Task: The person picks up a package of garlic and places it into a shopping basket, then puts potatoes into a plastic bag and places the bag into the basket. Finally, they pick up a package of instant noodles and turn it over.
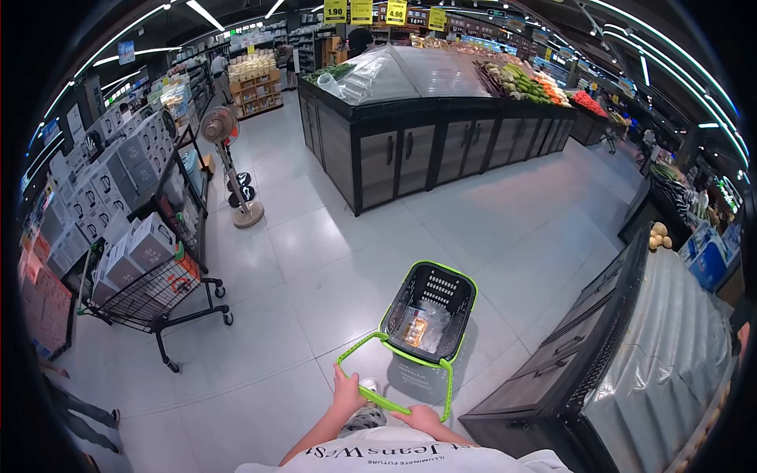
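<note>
A black shopping basket [431,277] with a lime-green rim is in front of me on the floor. Its green handle [453,390] is swung toward my body. My left hand [345,389] is wrapped round the left corner of the handle. Farther along the same bar, my right hand [420,416] grips it near the right side. Inside the basket lies a clear plastic package [415,326] with an orange label, beside crumpled clear plastic [434,322]; I cannot make out their contents.
A dark produce stand [441,150] with vegetables is ahead, and another plastic-covered stand [654,370] is close on my right. To the left are a loaded shopping cart [150,292], stacked boxes and a standing fan [234,169]. A person's legs [79,410] show at lower left.
</note>
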